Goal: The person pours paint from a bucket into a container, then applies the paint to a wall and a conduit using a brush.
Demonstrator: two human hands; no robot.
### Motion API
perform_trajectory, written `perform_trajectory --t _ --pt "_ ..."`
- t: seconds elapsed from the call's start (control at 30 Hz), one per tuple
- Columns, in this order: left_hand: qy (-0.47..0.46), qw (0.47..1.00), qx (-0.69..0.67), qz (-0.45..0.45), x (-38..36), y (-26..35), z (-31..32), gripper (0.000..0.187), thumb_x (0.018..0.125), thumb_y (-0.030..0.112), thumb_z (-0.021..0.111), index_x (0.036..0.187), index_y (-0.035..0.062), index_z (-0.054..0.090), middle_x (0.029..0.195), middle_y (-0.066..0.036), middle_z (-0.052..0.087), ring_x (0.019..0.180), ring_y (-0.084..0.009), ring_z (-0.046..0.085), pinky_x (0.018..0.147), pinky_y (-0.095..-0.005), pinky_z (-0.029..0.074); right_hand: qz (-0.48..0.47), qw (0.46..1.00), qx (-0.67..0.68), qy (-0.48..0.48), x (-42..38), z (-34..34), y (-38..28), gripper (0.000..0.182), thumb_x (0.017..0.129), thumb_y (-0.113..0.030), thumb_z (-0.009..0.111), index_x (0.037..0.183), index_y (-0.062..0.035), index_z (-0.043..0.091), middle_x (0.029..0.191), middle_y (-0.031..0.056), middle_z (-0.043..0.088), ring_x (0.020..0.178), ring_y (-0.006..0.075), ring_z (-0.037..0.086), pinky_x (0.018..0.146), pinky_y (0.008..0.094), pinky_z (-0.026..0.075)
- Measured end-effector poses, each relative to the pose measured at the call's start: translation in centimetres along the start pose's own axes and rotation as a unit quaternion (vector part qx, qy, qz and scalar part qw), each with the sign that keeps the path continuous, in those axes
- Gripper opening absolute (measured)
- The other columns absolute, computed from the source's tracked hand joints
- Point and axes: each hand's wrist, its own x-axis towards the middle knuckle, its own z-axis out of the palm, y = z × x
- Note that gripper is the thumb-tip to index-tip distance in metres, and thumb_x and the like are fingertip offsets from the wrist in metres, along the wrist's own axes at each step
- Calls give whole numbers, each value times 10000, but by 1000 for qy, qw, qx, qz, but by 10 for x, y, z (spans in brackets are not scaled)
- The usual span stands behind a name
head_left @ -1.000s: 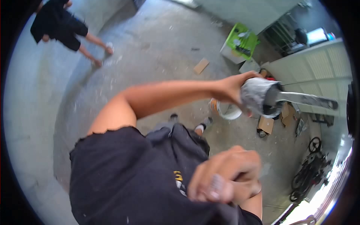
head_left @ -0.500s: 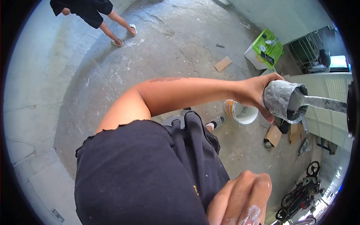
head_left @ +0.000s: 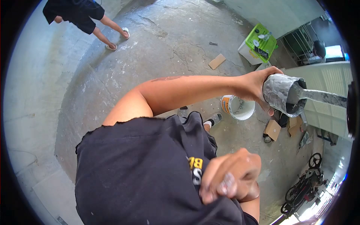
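Note:
My left hand (head_left: 258, 88) reaches across to the right, its fingers wrapped round a tub (head_left: 276, 93) caked in grey-white putty. From the tub's mouth a flat, putty-smeared stick (head_left: 324, 97) sticks out to the right. In front of my dark shirt (head_left: 142, 172) is my right hand (head_left: 234, 176), its fingers curled and slightly blurred. White paste coats one of its fingertips, and I cannot tell whether anything is inside the curl. Below the tub, a white bucket (head_left: 252, 113) with an orange label stands on the floor, close to my feet.
A person in dark clothes (head_left: 88, 22) stands at the upper left. At the upper right is a white box with a green lid (head_left: 258, 43). Cardboard pieces (head_left: 216, 62) and an open carton (head_left: 272, 130) lie on the concrete floor (head_left: 161, 48). A motorcycle (head_left: 303, 187) stands lower right.
My right hand has moved up and slightly left over my shirt, and yellow and white lettering now shows beside it. My left hand keeps hold of the tub. The view has shifted slightly.

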Motion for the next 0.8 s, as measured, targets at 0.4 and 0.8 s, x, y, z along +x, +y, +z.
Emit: perform_trajectory --t 0.4,0.8 --pt "73 991 81 -77 -7 -63 8 1180 515 210 1025 1488 101 365 1431 -105 521 1335 -240 517 1144 -412 413 10 893 -62 447 -174 -191 18 346 1028 -291 603 1182 18 625 1063 144 723 923 198 684 854 369 548" --pt "291 940 42 -174 -62 -249 25 905 759 24 847 1526 117 377 1423 -64 554 1360 -314 531 1137 -545 441 413 678 -324 514 -374 -552 102 300 932 -320 704 983 -26 745 871 77 758 670 157 678 622 336 524"
